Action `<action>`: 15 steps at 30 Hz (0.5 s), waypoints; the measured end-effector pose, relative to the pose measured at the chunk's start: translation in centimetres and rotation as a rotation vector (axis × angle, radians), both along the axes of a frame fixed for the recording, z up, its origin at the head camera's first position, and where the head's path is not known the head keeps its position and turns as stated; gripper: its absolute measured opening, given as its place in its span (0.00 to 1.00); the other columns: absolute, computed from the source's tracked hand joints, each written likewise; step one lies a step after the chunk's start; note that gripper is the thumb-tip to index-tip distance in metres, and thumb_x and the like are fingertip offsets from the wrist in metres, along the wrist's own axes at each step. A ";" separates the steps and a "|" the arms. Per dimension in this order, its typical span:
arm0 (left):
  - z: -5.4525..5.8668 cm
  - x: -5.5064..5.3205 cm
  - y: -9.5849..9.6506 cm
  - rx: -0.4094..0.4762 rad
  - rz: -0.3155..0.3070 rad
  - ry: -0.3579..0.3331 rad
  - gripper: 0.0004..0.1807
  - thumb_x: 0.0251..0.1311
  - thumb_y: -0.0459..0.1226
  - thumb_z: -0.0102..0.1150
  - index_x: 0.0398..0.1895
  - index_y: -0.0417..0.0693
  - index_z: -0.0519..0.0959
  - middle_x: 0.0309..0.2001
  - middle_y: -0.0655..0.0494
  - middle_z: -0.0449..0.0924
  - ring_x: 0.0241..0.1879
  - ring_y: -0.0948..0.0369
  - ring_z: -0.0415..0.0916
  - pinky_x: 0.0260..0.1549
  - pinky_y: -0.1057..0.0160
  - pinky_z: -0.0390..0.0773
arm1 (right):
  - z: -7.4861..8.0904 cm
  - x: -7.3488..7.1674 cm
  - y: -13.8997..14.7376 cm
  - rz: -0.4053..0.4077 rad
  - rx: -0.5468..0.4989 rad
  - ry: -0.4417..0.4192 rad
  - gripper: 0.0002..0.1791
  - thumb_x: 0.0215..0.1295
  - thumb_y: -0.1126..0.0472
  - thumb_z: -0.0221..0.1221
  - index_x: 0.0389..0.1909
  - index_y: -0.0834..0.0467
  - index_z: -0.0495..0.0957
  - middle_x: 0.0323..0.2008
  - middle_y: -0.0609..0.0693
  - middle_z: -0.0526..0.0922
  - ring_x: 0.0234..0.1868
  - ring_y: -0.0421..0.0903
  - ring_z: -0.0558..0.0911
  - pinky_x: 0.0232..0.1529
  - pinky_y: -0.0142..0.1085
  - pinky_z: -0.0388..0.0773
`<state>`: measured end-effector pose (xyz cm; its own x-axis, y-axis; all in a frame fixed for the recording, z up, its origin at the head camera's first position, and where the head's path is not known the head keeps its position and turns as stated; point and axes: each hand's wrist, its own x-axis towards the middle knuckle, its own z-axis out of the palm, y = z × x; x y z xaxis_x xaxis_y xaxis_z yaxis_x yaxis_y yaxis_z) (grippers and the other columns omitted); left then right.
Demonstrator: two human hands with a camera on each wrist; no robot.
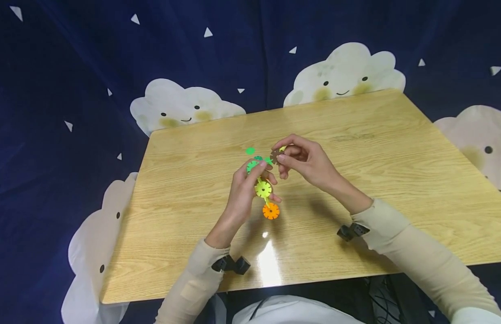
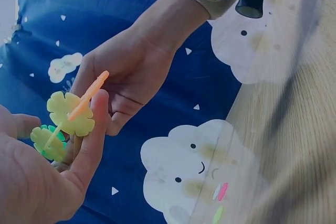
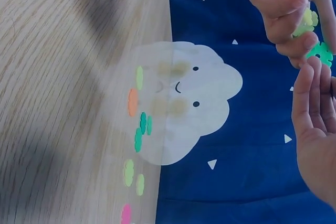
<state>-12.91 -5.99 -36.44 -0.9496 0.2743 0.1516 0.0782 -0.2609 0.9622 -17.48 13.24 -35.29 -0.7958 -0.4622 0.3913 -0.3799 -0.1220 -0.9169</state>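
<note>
Now your left hand grips the disc chain! Right of it, your right hand pinches a brown disc.

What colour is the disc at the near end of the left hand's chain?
The disc is orange, seen best in the head view.

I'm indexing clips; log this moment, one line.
left hand: holds multicoloured chain of notched plastic discs | right hand: pinches brown notched plastic disc
</note>
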 end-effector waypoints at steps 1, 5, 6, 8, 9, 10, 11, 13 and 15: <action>-0.1 0.0 0.0 0.001 -0.002 0.000 0.21 0.71 0.48 0.49 0.45 0.37 0.72 0.30 0.44 0.74 0.24 0.55 0.74 0.22 0.44 0.83 | 0.0 0.0 0.0 -0.001 0.005 0.002 0.13 0.68 0.67 0.57 0.52 0.65 0.74 0.26 0.61 0.81 0.23 0.53 0.80 0.30 0.42 0.84; -0.1 0.0 0.2 -0.005 -0.004 -0.003 0.19 0.71 0.47 0.49 0.45 0.38 0.72 0.30 0.44 0.75 0.21 0.57 0.75 0.21 0.44 0.82 | 0.0 0.2 0.0 -0.014 0.025 0.011 0.12 0.68 0.67 0.58 0.51 0.64 0.75 0.26 0.60 0.81 0.23 0.53 0.80 0.29 0.42 0.83; -0.1 0.0 0.2 -0.007 -0.006 -0.003 0.18 0.71 0.47 0.49 0.45 0.39 0.72 0.30 0.44 0.75 0.21 0.57 0.75 0.21 0.44 0.82 | 0.0 0.2 0.0 -0.018 0.027 0.013 0.12 0.68 0.67 0.58 0.51 0.64 0.75 0.26 0.60 0.81 0.23 0.53 0.80 0.29 0.42 0.83; -0.1 0.1 0.3 -0.008 -0.008 -0.003 0.18 0.71 0.47 0.49 0.45 0.39 0.72 0.30 0.44 0.75 0.18 0.57 0.74 0.21 0.45 0.82 | -0.1 0.2 0.0 -0.028 0.031 0.017 0.12 0.68 0.67 0.58 0.51 0.63 0.75 0.25 0.60 0.81 0.22 0.53 0.80 0.28 0.42 0.83; -0.1 0.1 0.4 -0.008 -0.006 -0.003 0.18 0.71 0.47 0.49 0.45 0.39 0.72 0.29 0.44 0.75 0.17 0.57 0.74 0.21 0.44 0.82 | -0.1 0.2 0.0 -0.031 0.031 0.019 0.12 0.68 0.68 0.58 0.50 0.63 0.75 0.25 0.61 0.81 0.22 0.53 0.80 0.28 0.42 0.83; -0.1 0.1 0.4 -0.005 -0.007 -0.003 0.18 0.71 0.47 0.49 0.45 0.39 0.72 0.29 0.44 0.75 0.16 0.57 0.73 0.20 0.44 0.82 | -0.1 0.2 -0.1 -0.034 0.034 0.024 0.12 0.68 0.68 0.58 0.50 0.64 0.76 0.26 0.61 0.81 0.22 0.53 0.80 0.27 0.42 0.83; -0.1 0.1 0.5 -0.002 -0.006 -0.004 0.17 0.71 0.47 0.49 0.44 0.40 0.72 0.29 0.44 0.75 0.15 0.56 0.73 0.20 0.44 0.82 | -0.1 0.2 -0.1 -0.037 0.039 0.029 0.11 0.68 0.68 0.58 0.50 0.63 0.76 0.25 0.61 0.81 0.22 0.53 0.80 0.27 0.41 0.82; -0.1 0.1 0.6 0.003 -0.006 -0.007 0.17 0.71 0.47 0.49 0.43 0.40 0.72 0.28 0.44 0.75 0.13 0.56 0.72 0.20 0.44 0.82 | -0.2 0.3 -0.1 -0.039 0.048 0.042 0.11 0.67 0.68 0.58 0.49 0.63 0.76 0.25 0.61 0.81 0.22 0.53 0.79 0.26 0.40 0.82; -0.1 0.2 0.7 0.005 -0.005 -0.006 0.17 0.71 0.46 0.49 0.43 0.39 0.71 0.28 0.44 0.76 0.13 0.56 0.72 0.20 0.44 0.82 | -0.2 0.4 -0.1 -0.041 0.055 0.049 0.11 0.67 0.68 0.59 0.49 0.62 0.76 0.25 0.60 0.82 0.22 0.53 0.79 0.25 0.40 0.81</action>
